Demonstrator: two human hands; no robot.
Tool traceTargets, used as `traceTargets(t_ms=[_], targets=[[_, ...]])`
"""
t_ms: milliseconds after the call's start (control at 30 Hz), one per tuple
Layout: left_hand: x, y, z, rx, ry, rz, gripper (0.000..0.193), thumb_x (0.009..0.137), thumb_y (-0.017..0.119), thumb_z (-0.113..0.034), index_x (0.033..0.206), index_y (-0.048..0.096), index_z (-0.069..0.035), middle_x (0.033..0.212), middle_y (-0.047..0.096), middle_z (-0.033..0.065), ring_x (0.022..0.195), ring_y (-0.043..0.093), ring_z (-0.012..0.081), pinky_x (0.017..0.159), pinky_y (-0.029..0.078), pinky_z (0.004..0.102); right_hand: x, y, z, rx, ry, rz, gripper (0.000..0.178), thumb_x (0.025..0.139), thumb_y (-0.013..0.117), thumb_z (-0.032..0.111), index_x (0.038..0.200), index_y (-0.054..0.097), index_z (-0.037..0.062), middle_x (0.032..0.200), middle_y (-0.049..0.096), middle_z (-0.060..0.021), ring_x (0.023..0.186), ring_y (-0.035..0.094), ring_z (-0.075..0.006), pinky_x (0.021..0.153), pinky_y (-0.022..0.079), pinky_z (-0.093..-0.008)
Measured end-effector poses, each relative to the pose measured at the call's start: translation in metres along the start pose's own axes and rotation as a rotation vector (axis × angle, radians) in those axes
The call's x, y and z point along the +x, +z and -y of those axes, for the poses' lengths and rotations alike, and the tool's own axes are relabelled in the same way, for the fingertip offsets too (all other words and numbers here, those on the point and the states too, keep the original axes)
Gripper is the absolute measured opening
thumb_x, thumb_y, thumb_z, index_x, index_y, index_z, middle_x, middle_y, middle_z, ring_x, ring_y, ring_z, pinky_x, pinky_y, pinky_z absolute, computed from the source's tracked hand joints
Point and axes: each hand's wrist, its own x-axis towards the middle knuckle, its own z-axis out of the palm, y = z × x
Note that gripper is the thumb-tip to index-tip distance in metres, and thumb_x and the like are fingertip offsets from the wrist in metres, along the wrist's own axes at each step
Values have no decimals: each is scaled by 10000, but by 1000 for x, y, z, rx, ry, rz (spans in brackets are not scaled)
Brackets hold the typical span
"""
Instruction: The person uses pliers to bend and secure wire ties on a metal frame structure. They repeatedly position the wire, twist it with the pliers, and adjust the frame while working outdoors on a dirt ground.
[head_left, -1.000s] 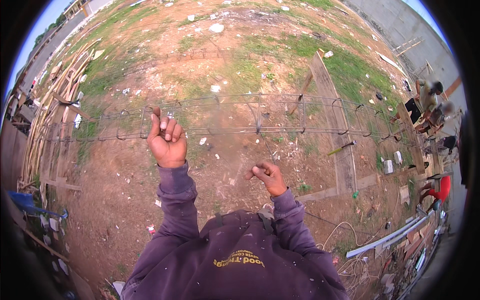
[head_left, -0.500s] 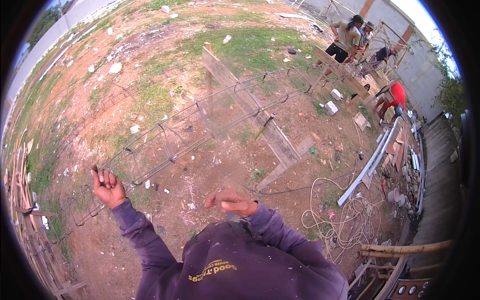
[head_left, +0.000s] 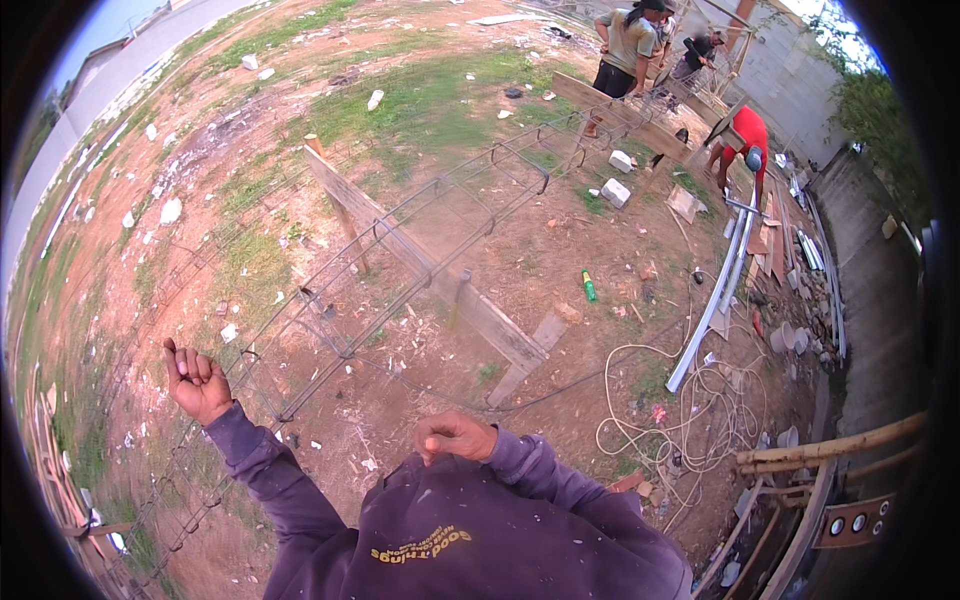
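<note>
My left hand [head_left: 200,385] is raised beside the near part of a long rebar cage [head_left: 345,355]. Its fingers curl toward the palm, with the index finger higher; whatever they may hold is too small to make out. In front of my chest, my right hand [head_left: 455,437] has its fingers bent down and closed, their inner side hidden. The cage, long steel bars with bent stirrups, runs away to the upper right over a wooden plank [head_left: 400,245] on stakes. A hammer [head_left: 463,283] sits at the plank beside the bars, its handle blurred.
Several co-workers stand at the far end of the cage; one in red [head_left: 745,140] bends near long grey metal channels [head_left: 705,310]. A pale hose [head_left: 610,400] lies coiled on the right. A green bottle [head_left: 589,285] and white blocks [head_left: 615,192] lie on the dirt.
The view has shifted, so the plank and cage appear farther left and lower. My right hand's fingers have curled in more. The person in red has bent lower toward the metal channels.
</note>
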Motion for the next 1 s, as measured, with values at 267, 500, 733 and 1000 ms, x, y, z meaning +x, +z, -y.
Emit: traceTargets(t_ms=[267, 500, 733, 1000], targets=[[25, 6, 59, 40, -128, 19, 270, 1018, 407, -130, 1194, 498, 53, 623, 332, -14, 452, 231, 52, 380, 200, 229, 0, -46, 31, -82, 278, -209, 259, 979, 518, 239, 1092, 618, 29, 736, 545, -15, 636, 524, -95, 597, 441, -254], [67, 12, 73, 50, -134, 52, 260, 1017, 431, -174, 1178, 506, 14, 626, 339, -23, 452, 240, 46, 384, 206, 220, 48, -55, 35, -325, 332, 45, 364, 966, 535, 237, 1285, 553, 63, 884, 635, -56, 707, 563, -128, 677, 469, -288], [8, 31, 177, 301, -432, -220, 212, 994, 495, -234, 1053, 557, -40, 645, 439, -20, 491, 381, 72, 461, 323, 230, 158, -53, 31, -218, 261, -386, 359, 936, 577, 201, 1256, 561, 39, 846, 670, -64, 727, 583, -137, 659, 464, -294], [48, -47, 205, 763, -969, 22, 430, 975, 492, -360, 968, 640, 44, 877, 661, 151, 871, 647, 236, 795, 499, 360, 190, -100, 29, -919, 362, -685, 217, 923, 602, 176, 1062, 620, 10, 651, 583, -23, 563, 499, -92, 529, 398, -267]])
